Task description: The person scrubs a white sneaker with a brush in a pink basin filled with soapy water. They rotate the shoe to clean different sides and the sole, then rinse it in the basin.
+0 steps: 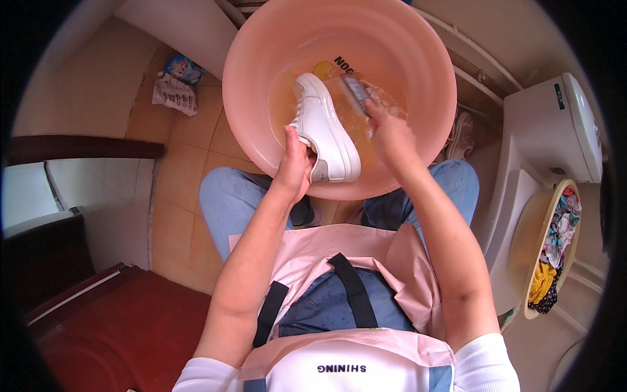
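Note:
My left hand [295,169] grips a white lace-up sneaker [323,122] by its ankle opening, with the fingers partly hidden inside. The shoe lies on its side in the air, sole facing right, toe away from me and grey heel patch near me. To its right, my right hand [392,134] holds a scrub brush [356,93], blurred and apart from the shoe. Both are over a large pink plastic basin [431,73]. Shallow yellowish water [360,130] with some suds covers its bottom, where a printed cartoon figure shows.
White toilet [543,112] on the right, beside a yellow tub [526,245] of crumpled clothes [561,235]. Another shoe [460,136] stands right of the basin. Two plastic packets [179,81] lie on the tiled floor [179,215] at left. A dark red door [127,338] is lower left.

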Demonstrator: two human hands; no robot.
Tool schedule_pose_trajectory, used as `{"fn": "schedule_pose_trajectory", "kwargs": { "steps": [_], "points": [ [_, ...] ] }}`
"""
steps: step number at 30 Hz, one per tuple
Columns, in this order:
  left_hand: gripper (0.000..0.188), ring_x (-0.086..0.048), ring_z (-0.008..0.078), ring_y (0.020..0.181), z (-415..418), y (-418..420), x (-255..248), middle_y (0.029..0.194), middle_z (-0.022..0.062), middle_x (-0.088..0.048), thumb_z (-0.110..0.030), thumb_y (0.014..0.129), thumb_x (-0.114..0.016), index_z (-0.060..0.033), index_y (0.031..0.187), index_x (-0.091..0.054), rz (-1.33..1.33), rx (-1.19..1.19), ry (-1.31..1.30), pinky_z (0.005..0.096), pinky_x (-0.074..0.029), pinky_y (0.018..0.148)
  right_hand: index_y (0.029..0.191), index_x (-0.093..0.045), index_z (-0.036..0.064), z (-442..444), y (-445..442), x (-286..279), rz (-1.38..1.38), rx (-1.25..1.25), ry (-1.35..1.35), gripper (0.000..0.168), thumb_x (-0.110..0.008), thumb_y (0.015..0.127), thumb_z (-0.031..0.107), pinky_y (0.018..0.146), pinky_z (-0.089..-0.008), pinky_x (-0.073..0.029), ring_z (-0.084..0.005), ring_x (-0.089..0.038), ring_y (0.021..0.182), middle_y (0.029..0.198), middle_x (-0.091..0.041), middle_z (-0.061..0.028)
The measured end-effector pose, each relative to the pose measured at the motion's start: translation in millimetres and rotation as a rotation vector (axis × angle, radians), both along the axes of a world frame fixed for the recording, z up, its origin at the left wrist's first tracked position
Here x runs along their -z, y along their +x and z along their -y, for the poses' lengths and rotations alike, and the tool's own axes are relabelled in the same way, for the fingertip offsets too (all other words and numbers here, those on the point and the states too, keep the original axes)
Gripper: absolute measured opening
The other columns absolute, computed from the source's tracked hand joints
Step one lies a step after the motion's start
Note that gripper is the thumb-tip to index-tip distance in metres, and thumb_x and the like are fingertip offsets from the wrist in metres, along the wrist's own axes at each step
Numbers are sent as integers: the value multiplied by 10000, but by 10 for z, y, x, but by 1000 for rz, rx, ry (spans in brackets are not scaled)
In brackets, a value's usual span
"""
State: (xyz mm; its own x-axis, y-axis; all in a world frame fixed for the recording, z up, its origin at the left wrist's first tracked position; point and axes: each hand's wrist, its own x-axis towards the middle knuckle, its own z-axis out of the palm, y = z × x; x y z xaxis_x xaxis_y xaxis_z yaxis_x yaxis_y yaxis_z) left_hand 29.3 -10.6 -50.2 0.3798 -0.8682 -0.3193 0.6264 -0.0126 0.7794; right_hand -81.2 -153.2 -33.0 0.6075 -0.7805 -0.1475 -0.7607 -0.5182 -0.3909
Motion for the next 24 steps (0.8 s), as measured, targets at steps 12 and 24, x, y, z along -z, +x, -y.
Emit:
{"fn": "schedule_pose_trajectory", "kwargs": {
  "steps": [12, 24],
  "points": [
    [912, -361, 278, 1237, -98, 23, -226, 1345, 166, -336, -696, 810, -50, 21, 1364, -155, -194, 11, 55, 408, -347, 997, 1121, -604, 199, -323, -489, -607, 103, -263, 238, 345, -544, 805, 72, 640, -367, -460, -301, -589, 682, 772, -595, -158],
    [965, -322, 238, 1254, -94, 21, -158, 1349, 142, -324, -751, 758, -71, 1, 1346, -209, -112, 68, 93, 388, -308, 1015, 1109, -603, 241, -407, -433, -572, 99, -473, 40, 329, -528, 807, 135, 546, -415, -463, -310, -600, 644, 721, -571, -160]
  ]
}}
